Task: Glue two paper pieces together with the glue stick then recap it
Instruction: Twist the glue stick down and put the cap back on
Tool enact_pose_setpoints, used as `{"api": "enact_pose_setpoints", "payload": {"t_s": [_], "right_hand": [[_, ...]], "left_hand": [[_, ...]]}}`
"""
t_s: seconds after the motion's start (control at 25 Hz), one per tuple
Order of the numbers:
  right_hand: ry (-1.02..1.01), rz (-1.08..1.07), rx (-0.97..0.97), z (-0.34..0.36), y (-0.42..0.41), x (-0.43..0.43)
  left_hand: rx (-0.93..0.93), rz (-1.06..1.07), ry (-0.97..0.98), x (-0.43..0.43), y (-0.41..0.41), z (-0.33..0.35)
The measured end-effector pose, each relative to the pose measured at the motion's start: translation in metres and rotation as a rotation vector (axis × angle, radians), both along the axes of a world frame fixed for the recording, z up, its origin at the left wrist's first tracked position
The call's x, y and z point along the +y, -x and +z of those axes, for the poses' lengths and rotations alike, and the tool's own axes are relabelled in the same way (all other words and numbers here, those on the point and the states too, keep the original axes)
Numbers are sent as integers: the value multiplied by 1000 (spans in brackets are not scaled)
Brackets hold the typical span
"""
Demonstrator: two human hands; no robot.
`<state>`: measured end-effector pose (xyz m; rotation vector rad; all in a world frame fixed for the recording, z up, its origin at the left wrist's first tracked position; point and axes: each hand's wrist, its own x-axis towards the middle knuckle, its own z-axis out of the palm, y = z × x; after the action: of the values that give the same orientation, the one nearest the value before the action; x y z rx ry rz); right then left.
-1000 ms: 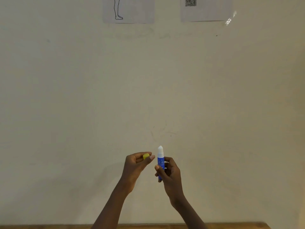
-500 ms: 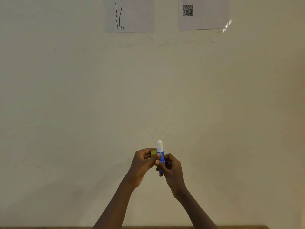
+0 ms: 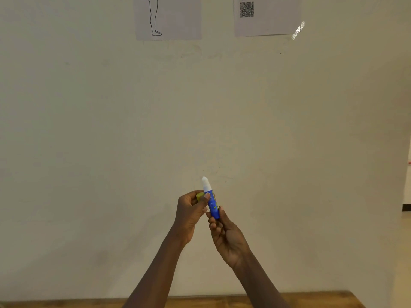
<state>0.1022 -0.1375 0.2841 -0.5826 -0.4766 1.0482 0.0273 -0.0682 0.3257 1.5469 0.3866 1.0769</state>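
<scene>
Both hands are raised in front of a pale wall (image 3: 111,141), above the far edge of a wooden table (image 3: 322,300) that shows only as a strip at the bottom of the view. The right hand (image 3: 226,236) holds the glue stick (image 3: 212,203) by its lower end, fingers (image 3: 214,226) curled and pressed around the blue barrel, thumb against its side. The stick points upward, leaning slightly to the left, and its white tip is bare (no cap on it). The left hand (image 3: 189,214) sits just beside it, pinching the yellow-green cap (image 3: 199,196) between thumb and fingertips; its thumb tip touches the upper part of the blue barrel, so the cap lies close to the left of the stick, lower than the white tip. Two sheets are fixed high on the wall: one with a line drawing of a leg (image 3: 169,18), the other with a QR code (image 3: 266,16). The paper pieces to be glued are out of view.
</scene>
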Motion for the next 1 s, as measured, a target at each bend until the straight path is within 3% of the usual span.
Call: {"api": "enact_pose_setpoints", "payload": {"t_s": [0.2, 0.4, 0.6, 0.84, 1.0], "right_hand": [[-132, -183, 153, -5, 10, 12], [123, -20, 171, 5, 2, 7], [21, -3, 315, 7, 4, 6], [-62, -117, 224, 3, 4, 2], [116, -18, 196, 10, 0, -6]], "left_hand": [[10, 101, -80, -4, -8, 5], [11, 47, -25, 3, -4, 4], [16, 69, -28, 1, -10, 3], [-11, 56, 34, -3, -9, 1], [-24, 29, 38, -2, -6, 3]]}}
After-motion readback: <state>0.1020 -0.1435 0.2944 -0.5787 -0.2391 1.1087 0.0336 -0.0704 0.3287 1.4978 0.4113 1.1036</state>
